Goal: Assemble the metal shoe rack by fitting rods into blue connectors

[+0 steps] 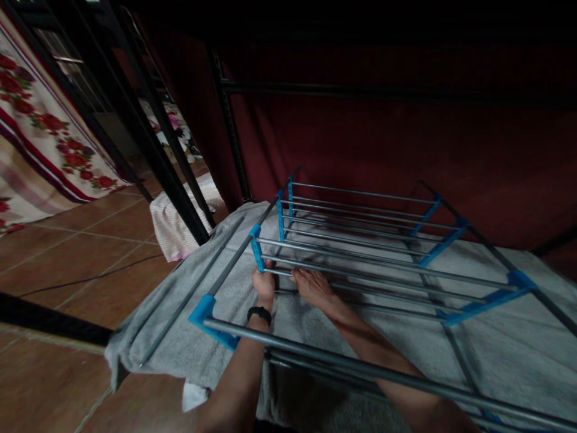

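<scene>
A rack of grey metal rods (387, 278) joined by blue plastic brackets (258, 249) rests on a grey cloth. My left hand (264, 282), with a black band on the wrist, closes around the lower end of the near-left bracket, where a rod meets it. Just to the right, my right hand (313, 288) has its fingers curled over the same rod. Both forearms pass beneath the thick front bar (342, 361) of the rack. The undersides of my fingers are hidden.
One loose metal rod (193, 288) lies on the grey cloth (148, 325) at the left. Black metal posts (135, 126) and a dark red wall (383, 138) surround the surface. A floral curtain (49, 138) hangs over the tiled floor (108, 246), near a striped cloth (174, 225).
</scene>
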{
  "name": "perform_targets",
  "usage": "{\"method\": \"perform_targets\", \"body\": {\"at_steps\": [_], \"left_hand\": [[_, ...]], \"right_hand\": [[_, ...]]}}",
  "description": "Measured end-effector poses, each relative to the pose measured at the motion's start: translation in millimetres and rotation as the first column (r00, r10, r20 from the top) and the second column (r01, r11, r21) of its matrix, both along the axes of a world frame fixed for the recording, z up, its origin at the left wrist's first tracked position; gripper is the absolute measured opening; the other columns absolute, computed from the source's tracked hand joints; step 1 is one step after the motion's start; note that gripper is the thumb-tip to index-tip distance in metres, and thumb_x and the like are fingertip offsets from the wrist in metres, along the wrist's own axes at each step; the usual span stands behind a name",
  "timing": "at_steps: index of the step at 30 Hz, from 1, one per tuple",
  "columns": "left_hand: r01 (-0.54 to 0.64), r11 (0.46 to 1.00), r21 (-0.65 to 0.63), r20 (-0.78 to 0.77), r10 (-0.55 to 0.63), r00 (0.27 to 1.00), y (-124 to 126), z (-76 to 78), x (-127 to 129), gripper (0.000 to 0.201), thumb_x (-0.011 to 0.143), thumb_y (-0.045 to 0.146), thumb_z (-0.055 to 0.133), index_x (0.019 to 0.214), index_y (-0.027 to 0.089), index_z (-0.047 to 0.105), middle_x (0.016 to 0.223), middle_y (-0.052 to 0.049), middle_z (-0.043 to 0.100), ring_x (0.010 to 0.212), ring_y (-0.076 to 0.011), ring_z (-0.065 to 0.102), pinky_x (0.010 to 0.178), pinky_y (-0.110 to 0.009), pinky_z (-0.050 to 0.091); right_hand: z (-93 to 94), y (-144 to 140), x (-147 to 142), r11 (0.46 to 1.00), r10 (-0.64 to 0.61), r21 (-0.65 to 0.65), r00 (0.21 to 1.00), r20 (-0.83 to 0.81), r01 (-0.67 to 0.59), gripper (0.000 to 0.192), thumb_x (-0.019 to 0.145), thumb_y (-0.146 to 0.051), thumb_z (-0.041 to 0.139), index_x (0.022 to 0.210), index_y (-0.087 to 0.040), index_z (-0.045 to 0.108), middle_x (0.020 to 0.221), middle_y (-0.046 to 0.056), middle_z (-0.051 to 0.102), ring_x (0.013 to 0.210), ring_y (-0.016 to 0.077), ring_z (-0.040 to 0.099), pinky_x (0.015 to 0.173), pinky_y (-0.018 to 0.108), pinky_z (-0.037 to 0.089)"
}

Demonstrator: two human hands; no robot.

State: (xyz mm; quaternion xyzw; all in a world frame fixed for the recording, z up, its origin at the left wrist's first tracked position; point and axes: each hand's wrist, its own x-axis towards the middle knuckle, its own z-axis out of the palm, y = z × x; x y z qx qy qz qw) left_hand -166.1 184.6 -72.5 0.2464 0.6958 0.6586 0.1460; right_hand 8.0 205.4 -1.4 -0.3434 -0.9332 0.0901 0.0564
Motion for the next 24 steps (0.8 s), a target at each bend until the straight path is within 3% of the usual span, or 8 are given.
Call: {"method": "perform_targets", "body": {"at_steps": [16,19,24], "left_hand": [[0.043,0.999,0.026,-0.012,-0.043,0.999,-4,-2.8,2,0.045,0.094,0.047,0.059,0.06,0.023,0.04,0.058,0.005,0.035,0.056,-0.0106,0.032,0.053,-0.031,0.03],[0.044,0.998,0.05,-0.006,-0.043,0.999,-3,-4.5,1,0.047,0.092,0.048,0.062,0.061,0.02,0.042,0.059,0.006,0.037,0.055,-0.0087,0.034,0.053,-0.026,0.032],[0.042,0.994,0.097,0.016,-0.043,0.999,-1,-9.4,0,0.051,0.084,0.057,0.069,0.058,0.02,0.045,0.055,0.006,0.038,0.052,-0.0093,0.033,0.048,-0.026,0.031]], "right_hand": [[10.1,11,-5,0.995,-0.001,-0.096,1.0,-0.007,0.001,0.036,0.106,-0.035,0.038,0.122,-0.023,0.068,0.121,0.009,0.073,0.111,0.0237,0.069,0.093,0.034,0.05],[6.2,6,-6,0.999,0.01,-0.049,1.0,-0.005,-0.01,0.037,0.107,-0.033,0.037,0.124,-0.021,0.067,0.121,0.011,0.073,0.114,0.0238,0.067,0.096,0.036,0.049],[-10.1,-9,2,0.99,-0.014,0.137,0.996,-0.091,0.027,0.04,0.105,-0.031,0.044,0.141,-0.016,0.055,0.14,0.012,0.063,0.129,0.0248,0.057,0.109,0.039,0.043]]}}
